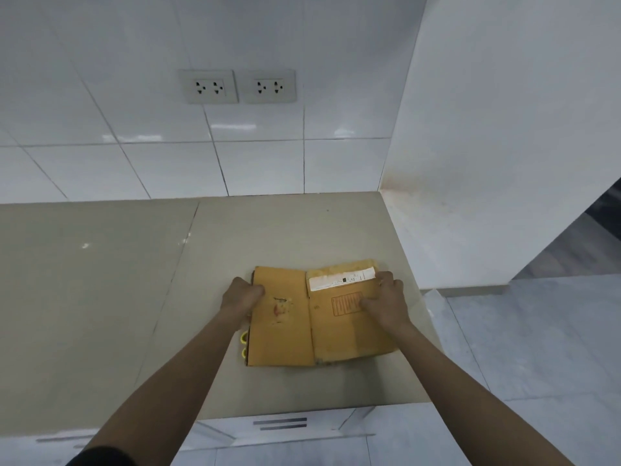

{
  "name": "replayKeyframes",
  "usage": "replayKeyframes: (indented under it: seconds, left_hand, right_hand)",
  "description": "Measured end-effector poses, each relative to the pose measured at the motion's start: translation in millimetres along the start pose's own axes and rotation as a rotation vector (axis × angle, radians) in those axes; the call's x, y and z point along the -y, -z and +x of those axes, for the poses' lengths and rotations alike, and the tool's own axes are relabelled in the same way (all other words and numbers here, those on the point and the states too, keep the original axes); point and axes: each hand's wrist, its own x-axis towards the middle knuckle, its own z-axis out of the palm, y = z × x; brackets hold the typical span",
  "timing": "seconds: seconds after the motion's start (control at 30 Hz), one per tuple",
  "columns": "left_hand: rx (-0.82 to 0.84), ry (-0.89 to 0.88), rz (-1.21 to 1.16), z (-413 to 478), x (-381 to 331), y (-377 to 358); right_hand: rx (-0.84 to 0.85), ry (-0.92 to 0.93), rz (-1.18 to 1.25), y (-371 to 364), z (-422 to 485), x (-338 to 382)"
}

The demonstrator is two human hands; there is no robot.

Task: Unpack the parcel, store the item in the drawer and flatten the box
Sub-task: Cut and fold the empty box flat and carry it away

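Observation:
A brown cardboard box (285, 331) lies on the beige countertop (100, 297), its two top flaps folded shut. The right flap carries a white label strip (341, 279) and a printed red rectangle. My left hand (240, 295) grips the box's left edge near the far corner, thumb on the left flap. My right hand (386, 302) rests on the right flap, fingers over its right edge and thumb pressing near the red print. Something yellow (243, 346) peeks out beside the box's left side under my left forearm; I cannot tell what it is.
White tiled wall with two double sockets (237, 86) stands behind the counter. A white side wall (487, 163) closes the counter on the right. Below the front edge are white drawer fronts with dark handle bars (280, 423). Grey floor tiles lie to the right.

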Motion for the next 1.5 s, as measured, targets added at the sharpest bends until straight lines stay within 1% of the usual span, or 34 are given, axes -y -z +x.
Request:
replayKeyframes:
  seconds: [0.17, 0.37, 0.57, 0.7, 0.87, 1.03, 1.17, 1.33, 1.5]
  left_hand:
    - [0.034, 0.012, -0.078, -13, -4, 1]
    - [0.065, -0.011, -0.08, -26, -3, -9]
    - [0.072, -0.039, -0.121, -47, -9, -38]
    - [0.113, -0.069, -0.128, -67, -18, -72]
    - [0.117, -0.118, -0.117, -97, -38, -140]
    - [0.082, -0.178, -0.118, -127, -58, -223]
    - [0.064, -0.218, -0.098, -144, -80, -292]
    - [0.111, -0.252, -0.013, -160, -108, -367]
    - [0.175, -0.26, 0.039, -166, -133, -428]
  right_hand:
    - [-0.033, 0.005, 0.045, 12, -13, -6]
    - [-0.106, 0.007, 0.107, 28, -31, -22]
    - [-0.143, -0.016, 0.146, 56, -41, -47]
    - [-0.174, -0.018, 0.158, 86, -44, -75]
    - [-0.186, -0.017, 0.174, 143, -43, -123]
    - [-0.187, -0.029, 0.209, 206, -38, -181]
    - [-0.218, -0.028, 0.191, 261, -29, -225]
    - [-0.26, -0.064, 0.179, 319, -22, -275]
    - [-0.285, -0.117, 0.167, 357, -3, -316]
